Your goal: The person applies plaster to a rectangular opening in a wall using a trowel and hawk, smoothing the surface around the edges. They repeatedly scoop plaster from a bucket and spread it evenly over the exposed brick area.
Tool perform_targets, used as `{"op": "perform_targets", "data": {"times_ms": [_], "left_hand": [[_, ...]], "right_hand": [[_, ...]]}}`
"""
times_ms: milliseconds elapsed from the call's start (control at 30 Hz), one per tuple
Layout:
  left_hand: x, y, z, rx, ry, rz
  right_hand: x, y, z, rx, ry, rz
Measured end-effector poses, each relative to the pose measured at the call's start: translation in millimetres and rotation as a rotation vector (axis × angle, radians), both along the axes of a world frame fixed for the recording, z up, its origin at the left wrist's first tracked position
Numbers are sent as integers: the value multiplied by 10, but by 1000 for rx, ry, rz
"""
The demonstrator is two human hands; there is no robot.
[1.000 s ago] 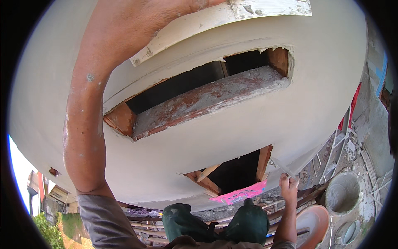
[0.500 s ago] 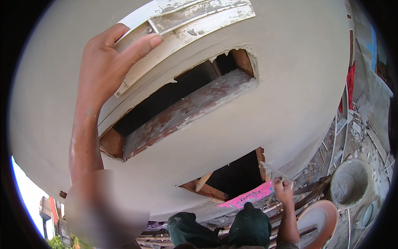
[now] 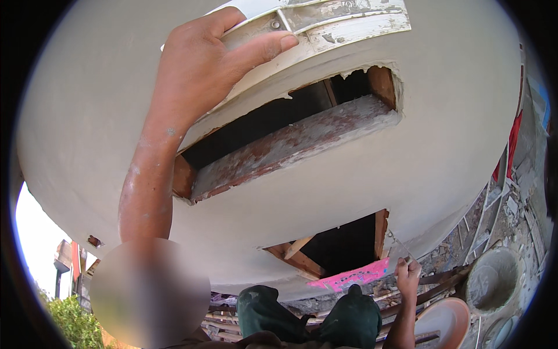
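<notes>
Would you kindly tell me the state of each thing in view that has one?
Left hand: gripping the white bar, thumb in front.
White bar: held, stained and worn.
Right hand: closed on the thin tool.
Thin tool: held; wall contact unclear.
Upper opening: uncovered, edges ragged.
Lower opening: uncovered, dark inside.
Pink strip: marked with specks.
Bucket: uncovered, grey inside.
Orange basin: uncovered, pale inside.
</notes>
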State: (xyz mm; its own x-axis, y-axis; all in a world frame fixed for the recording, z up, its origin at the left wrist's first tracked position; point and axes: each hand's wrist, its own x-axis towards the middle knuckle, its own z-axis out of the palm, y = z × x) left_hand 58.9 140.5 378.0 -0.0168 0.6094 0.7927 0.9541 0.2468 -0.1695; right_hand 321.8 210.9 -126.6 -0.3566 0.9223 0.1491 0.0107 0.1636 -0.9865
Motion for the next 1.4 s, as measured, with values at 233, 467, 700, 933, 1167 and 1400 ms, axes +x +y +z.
{"op": "perform_targets", "data": {"times_ms": [233, 467, 700, 933, 1167, 1400], "left_hand": [[-18, -11, -17, -27, 42, -27], [-65, -14, -34, -50, 87, -5], [-37, -11, -22, -48, 50, 67], [8, 16, -46, 0, 59, -89], [64, -23, -46, -64, -37, -15], [35, -25, -60, -54, -23, -65]], "right_hand": [[-25, -56, 50, -39, -25, -34], [-24, -73, 42, -46, -48, -47], [-11, -76, -53, -41, -4, -30], [-5, -63, -144, -35, -103, -57], [-5, -81, -164, -58, -122, -44], [-33, -86, -187, -88, -133, -72]]}}
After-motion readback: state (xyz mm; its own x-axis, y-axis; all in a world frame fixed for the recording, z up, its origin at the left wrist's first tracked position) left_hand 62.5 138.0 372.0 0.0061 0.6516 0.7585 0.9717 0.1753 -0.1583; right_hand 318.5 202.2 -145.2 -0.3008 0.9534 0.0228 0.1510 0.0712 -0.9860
